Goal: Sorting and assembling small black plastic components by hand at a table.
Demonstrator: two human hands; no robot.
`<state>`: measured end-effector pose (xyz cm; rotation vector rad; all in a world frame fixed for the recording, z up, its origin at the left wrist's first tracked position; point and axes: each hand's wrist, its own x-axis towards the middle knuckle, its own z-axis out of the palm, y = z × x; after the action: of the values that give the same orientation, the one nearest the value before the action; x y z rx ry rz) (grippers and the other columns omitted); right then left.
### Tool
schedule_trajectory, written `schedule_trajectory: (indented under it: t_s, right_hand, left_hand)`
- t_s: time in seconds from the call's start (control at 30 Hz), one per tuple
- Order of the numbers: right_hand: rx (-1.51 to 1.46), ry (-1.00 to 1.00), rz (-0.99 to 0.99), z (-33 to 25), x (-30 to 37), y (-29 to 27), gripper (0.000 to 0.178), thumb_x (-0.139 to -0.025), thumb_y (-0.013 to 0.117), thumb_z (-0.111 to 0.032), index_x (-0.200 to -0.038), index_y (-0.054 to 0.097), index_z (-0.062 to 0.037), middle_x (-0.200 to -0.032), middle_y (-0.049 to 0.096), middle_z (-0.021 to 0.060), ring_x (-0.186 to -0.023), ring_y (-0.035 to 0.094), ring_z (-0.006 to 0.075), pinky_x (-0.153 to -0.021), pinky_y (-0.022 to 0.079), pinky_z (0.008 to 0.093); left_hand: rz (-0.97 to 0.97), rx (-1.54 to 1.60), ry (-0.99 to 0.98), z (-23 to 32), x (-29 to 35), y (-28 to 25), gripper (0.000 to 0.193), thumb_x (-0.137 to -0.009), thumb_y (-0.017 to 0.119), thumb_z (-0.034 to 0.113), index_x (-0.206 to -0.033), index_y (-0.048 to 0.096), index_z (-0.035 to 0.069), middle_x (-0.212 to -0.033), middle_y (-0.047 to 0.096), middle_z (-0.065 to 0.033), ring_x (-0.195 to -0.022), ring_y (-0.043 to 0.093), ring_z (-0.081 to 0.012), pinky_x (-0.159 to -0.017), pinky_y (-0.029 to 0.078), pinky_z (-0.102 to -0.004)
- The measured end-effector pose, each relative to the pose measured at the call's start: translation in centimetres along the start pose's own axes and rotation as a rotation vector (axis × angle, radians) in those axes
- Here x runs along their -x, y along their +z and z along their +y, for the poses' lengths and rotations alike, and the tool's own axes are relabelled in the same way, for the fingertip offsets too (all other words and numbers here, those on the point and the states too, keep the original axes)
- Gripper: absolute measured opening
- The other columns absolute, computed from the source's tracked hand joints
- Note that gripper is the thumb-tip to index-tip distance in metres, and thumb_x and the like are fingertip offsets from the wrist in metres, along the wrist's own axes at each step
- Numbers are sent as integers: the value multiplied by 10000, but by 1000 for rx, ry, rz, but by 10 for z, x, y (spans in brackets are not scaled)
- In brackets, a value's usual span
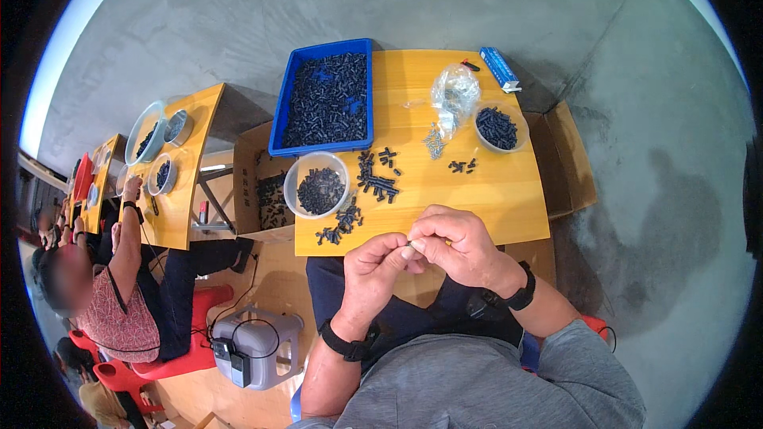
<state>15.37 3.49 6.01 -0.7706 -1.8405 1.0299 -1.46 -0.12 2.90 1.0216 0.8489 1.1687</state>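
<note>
My left hand (375, 268) and my right hand (455, 240) meet over the near edge of the yellow table (453, 191). Both are closed, thumbs and fingertips pinched together around something small; the fingers hide nearly all of it. Ahead of the left hand lies a loose pile of small black parts (342, 222), beside a clear round tub (345, 165) of similar tiny black pieces. Longer black pieces (377, 183) are grouped just beyond. Farther off are small silvery screw-like pieces (434, 141) and a few black parts (461, 167).
A blue tray (274, 139) full of black parts stands at the back left. A clear tub (520, 143), a plastic bag (455, 91) and a blue box (499, 70) are at the right. Cardboard boxes (568, 159) flank the table. Another person (119, 302) works at the left.
</note>
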Motion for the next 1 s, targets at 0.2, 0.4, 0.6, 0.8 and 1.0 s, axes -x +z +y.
schedule_trajectory:
  t_s: [0.2, 0.4, 0.6, 0.8, 1.0]
  right_hand:
    - [-104, 138, 23, 4, 3, 4, 52, -834, 588, 0, -880, 610, 8, -757, 572, 98, -660, 569, 196, -591, 449, 285]
    - [144, -109, 55, 7, 1, 8, 102, -807, 597, 16, -907, 615, 5, -772, 577, 120, -648, 591, 242, -553, 466, 322]
    - [192, -160, 65, 7, 1, 6, 131, -790, 598, 43, -918, 599, 19, -761, 591, 125, -641, 587, 247, -553, 463, 303]
    - [105, -210, 74, 7, -1, 3, 146, -771, 612, 46, -909, 600, -1, -768, 574, 124, -640, 587, 265, -549, 474, 342]
    - [124, -176, -7, 8, -2, -1, 136, -775, 613, 44, -895, 606, -20, -777, 575, 114, -637, 591, 263, -544, 474, 339]
  left_hand:
    - [21, -11, -2, -1, -1, 1, 89, -884, 570, -11, -944, 622, -53, -805, 660, -79, -732, 632, -128, -688, 516, -238]
    - [55, -19, -9, -4, -2, -1, 87, -882, 577, -2, -938, 623, -51, -800, 659, -72, -720, 630, -121, -680, 515, -234]
    - [49, 39, -31, 0, -5, -2, 98, -885, 576, 7, -949, 624, -49, -803, 661, -70, -716, 637, -125, -678, 518, -235]
    - [10, 80, -26, -1, -6, -4, 105, -886, 571, 3, -956, 623, -54, -815, 661, -77, -725, 644, -137, -680, 524, -245]
    - [-8, 78, -50, -1, -5, -6, 103, -883, 572, -3, -952, 625, -58, -824, 660, -80, -723, 643, -141, -678, 525, -248]
